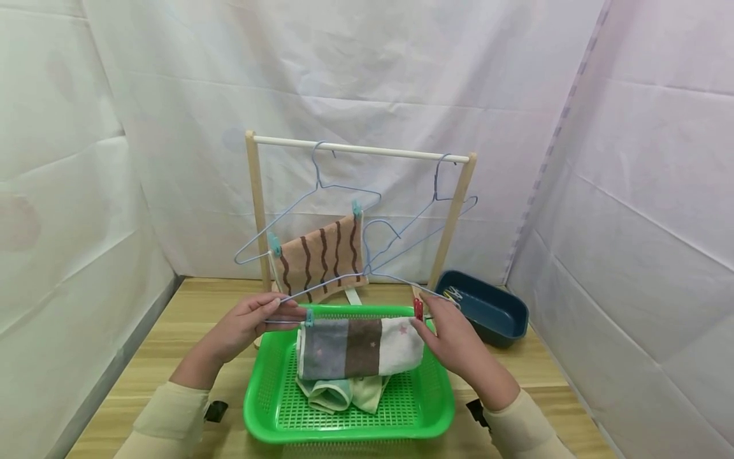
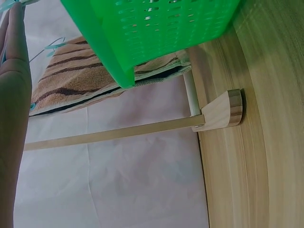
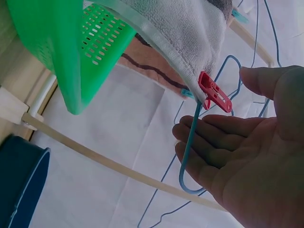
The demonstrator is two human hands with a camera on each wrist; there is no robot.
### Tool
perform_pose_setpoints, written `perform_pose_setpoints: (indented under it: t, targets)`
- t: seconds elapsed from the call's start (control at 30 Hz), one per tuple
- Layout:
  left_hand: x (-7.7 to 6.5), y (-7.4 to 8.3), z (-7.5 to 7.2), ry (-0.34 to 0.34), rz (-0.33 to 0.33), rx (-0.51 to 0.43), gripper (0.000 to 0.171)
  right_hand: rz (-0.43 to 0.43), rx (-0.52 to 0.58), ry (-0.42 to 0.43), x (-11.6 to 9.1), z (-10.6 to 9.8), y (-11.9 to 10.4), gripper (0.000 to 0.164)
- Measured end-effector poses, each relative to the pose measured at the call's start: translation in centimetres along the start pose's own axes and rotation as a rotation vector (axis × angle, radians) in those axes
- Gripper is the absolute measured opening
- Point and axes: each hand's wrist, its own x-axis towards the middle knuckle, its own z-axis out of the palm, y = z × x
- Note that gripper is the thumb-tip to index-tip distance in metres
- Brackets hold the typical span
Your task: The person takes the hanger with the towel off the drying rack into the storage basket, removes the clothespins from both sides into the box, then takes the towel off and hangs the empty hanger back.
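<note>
A blue wire hanger [image 1: 327, 283] is held over the green basket [image 1: 350, 436], its hook pointing up. From its lower bar hangs a grey, brown and white towel [image 1: 364, 347], fastened by a teal peg [image 1: 309, 317] at the left and a red peg [image 1: 418, 309] at the right. My left hand [image 1: 246, 325] pinches the hanger's left end between thumb and fingers. At the right end, my right hand [image 1: 455, 335] supports the wire; the right wrist view shows its fingers [image 3: 213, 137] extended under the wire loop, thumb apart, beside the red peg.
Behind stands a wooden rack with a white rail [image 1: 367, 150] bearing two more blue hangers. A brown striped towel [image 1: 321, 255] is pegged to the left one. Another cloth [image 1: 331, 395] lies in the basket. A dark blue bin [image 1: 504, 312] holding pegs stands right on the wooden table.
</note>
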Motion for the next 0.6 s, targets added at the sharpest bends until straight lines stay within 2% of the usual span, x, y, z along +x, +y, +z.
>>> perform_pose_setpoints:
  t: [0.2,0.33,0.47,0.6]
  targets:
    - [0.02,-0.14,-0.01,-0.002,-0.007,0.002,0.041,0.001,0.046,-0.010,0.57,0.31,-0.04,0.056]
    - [0.00,-0.26,0.00,0.000,-0.011,0.005,0.041,-0.006,0.084,-0.001,0.66,0.43,-0.04,0.043]
    - [-0.02,-0.37,0.00,0.002,-0.010,0.005,0.041,-0.046,0.107,0.014,0.50,0.24,0.07,0.034]
    - [-0.04,-0.45,-0.03,0.009,-0.017,0.004,0.041,-0.108,0.105,0.024,0.32,-0.02,0.37,0.033]
